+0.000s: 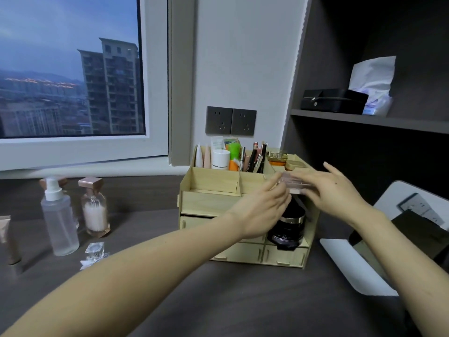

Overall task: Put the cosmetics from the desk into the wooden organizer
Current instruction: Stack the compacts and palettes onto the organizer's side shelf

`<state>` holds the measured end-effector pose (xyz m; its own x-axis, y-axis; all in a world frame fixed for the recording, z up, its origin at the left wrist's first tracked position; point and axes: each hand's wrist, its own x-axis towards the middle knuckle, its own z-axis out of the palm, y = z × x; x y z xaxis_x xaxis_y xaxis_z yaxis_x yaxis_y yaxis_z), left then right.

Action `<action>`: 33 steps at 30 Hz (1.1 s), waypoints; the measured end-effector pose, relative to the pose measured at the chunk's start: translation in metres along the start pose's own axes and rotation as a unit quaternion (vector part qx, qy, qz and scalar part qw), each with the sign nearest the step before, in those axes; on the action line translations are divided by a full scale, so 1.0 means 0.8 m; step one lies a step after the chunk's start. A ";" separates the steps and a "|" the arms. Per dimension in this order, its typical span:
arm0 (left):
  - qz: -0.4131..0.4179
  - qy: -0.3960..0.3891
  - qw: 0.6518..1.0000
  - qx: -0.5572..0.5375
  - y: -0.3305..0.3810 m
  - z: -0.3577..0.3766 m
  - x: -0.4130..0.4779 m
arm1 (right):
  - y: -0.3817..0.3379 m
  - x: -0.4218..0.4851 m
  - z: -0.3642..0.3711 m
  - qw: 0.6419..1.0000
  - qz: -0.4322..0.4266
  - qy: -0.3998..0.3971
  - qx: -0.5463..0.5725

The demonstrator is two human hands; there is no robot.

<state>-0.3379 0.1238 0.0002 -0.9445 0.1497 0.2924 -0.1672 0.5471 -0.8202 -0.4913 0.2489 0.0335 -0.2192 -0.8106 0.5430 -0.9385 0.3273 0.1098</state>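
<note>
One small clear case [294, 184], see-through with a pale pink base, is held in the air just above the right-hand top compartments of the wooden organizer [209, 205]. The left hand [262, 207] pinches the case's left end between thumb and fingers. The right hand [332, 190] meets it from the other side, its fingers nearly straight along the case's right end and its thumb lifted clear. Motion blur hides whether those fingers actually grip.

The organizer stands on a dark tabletop [218, 300] against the wall. Its back slots already hold tubes, pencils and small jars, and a black jar [289, 224] with a gold band sits in an open shelf directly below the hands. The front left tray looks unfilled.

The step in hand appears to be setting this case into a top compartment. The next move likely calls for lowering it level into a free slot without knocking the jars behind it, then letting go with both hands.

Well to the left, more cosmetics wait on the tabletop: a frosted spray bottle [59, 215], a glass bottle of cotton swabs [94, 210], a little perfume bottle [94, 251] and a beige tube [7, 239] at the frame's edge.
</note>
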 end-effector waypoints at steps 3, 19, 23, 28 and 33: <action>-0.022 -0.009 1.000 0.005 -0.001 0.003 0.002 | 0.003 0.012 0.004 1.000 -0.005 -0.003 0.012; -0.064 0.169 0.970 -0.163 -0.034 -0.023 -0.019 | -0.029 0.007 -0.015 0.997 0.046 0.044 -0.043; -0.149 0.193 0.951 -0.190 -0.064 -0.016 -0.075 | -0.091 -0.016 -0.023 0.975 0.000 0.223 -0.008; -0.284 0.122 0.927 -0.212 -0.082 0.001 -0.176 | -0.205 -0.039 0.015 0.967 -0.106 0.180 0.143; -0.377 0.015 0.890 -0.254 -0.086 0.020 -0.285 | -0.299 -0.035 0.076 0.958 -0.121 -0.032 0.259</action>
<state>-0.1158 0.0389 -0.0176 -0.6083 -0.4008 0.6851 -0.5945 0.8020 -0.0587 -0.2771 0.1637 -0.0587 0.0220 -0.8662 0.4993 -0.9667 -0.1459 -0.2104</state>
